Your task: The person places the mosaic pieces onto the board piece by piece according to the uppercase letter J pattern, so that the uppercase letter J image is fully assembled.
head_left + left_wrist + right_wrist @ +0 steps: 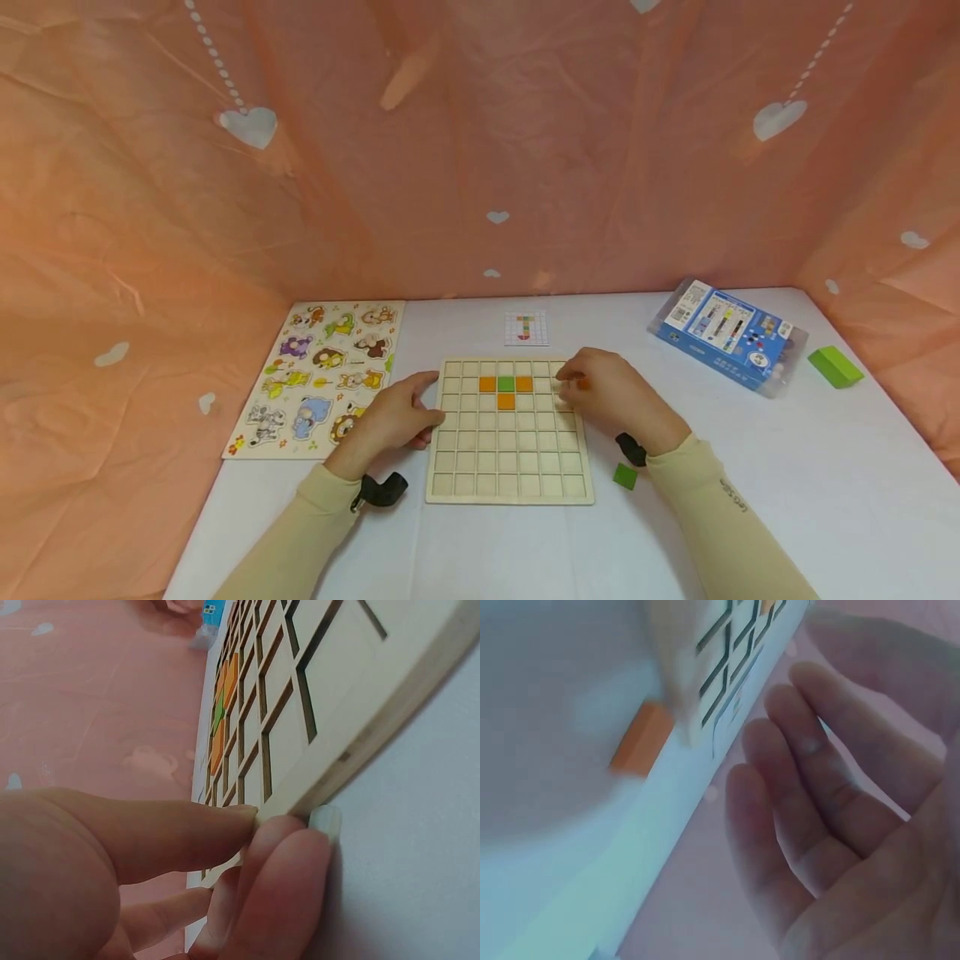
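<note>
A wooden grid board (508,462) lies on the white table, with a green block (506,384) and several orange blocks (506,402) set in its upper cells. My left hand (397,417) holds the board's left edge; the left wrist view shows thumb and fingertips (289,840) pinching the rim. Over the board's upper right edge is my right hand (603,387), its fingers loosely bent with nothing between them in the right wrist view. A loose orange block (641,741) lies on the table just beside the board, mostly hidden by that hand in the head view.
Near the right wrist lies a green block (625,477). Behind the board is a small pattern card (527,328). An animal puzzle board (273,446) lies at left. At back right are a blue-labelled plastic box (727,337) and a larger green block (836,367).
</note>
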Motion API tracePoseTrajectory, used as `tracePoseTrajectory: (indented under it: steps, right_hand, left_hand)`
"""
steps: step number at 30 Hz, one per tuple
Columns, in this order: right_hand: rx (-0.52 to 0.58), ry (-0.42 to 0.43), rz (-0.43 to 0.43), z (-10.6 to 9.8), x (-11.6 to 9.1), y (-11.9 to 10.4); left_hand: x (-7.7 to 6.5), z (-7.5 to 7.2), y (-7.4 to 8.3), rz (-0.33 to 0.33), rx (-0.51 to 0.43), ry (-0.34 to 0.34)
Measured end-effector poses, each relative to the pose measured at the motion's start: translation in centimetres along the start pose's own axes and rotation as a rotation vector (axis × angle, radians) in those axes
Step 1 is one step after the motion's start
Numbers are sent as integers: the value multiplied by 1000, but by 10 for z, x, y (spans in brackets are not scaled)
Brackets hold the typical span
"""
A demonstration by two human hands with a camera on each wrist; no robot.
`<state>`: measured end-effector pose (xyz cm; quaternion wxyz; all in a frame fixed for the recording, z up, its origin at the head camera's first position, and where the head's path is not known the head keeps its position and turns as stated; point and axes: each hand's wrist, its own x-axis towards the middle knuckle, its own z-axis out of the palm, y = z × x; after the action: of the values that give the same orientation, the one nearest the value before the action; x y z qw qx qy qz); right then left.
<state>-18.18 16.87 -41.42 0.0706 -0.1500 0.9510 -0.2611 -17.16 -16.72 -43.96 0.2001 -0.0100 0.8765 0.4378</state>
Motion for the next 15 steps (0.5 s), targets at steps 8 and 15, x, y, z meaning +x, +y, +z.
tracePoseTrajectory:
  steps: [8,15]
  right_hand:
    - [-31,-36,-10,-9,-46,20]
    - [-141,-20,-49,-9,-91,35]
  left_hand:
    - [-1,-1,-1,7,-6,-7]
    - [0,0,-1,-3,-11,0]
